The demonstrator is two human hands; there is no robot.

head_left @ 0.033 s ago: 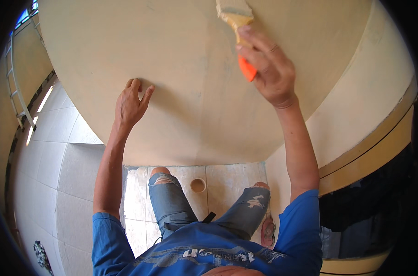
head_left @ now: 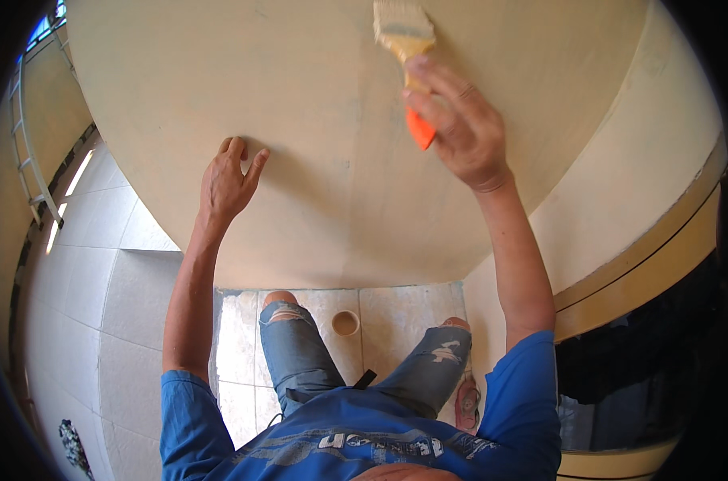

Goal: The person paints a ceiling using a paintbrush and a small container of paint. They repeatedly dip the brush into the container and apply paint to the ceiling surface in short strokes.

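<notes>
My right hand point(head_left: 470, 132) is closed around the handle of a paintbrush point(head_left: 404, 36), which has pale, paint-coated bristles, a yellowish body and an orange handle end. Its bristles are at the top edge of the view, against the beige wall point(head_left: 300, 88). My left hand point(head_left: 231, 178) touches the same wall lower down and to the left. Its fingers are bent and the thumb stands apart, with nothing held. Between my knees, a small round container point(head_left: 345, 323) of beige paint stands on the tiled floor.
A ladder point(head_left: 25, 144) leans at the far left, above grey floor tiles point(head_left: 131, 297). On the right, a side wall point(head_left: 612, 192) meets the painted wall, with a ledge and a dark opening point(head_left: 637, 337) below. A reddish sandal point(head_left: 467, 405) lies beside my right leg.
My right hand and the paintbrush have shifted slightly left and a little lower in the view. My left hand stays in place.
</notes>
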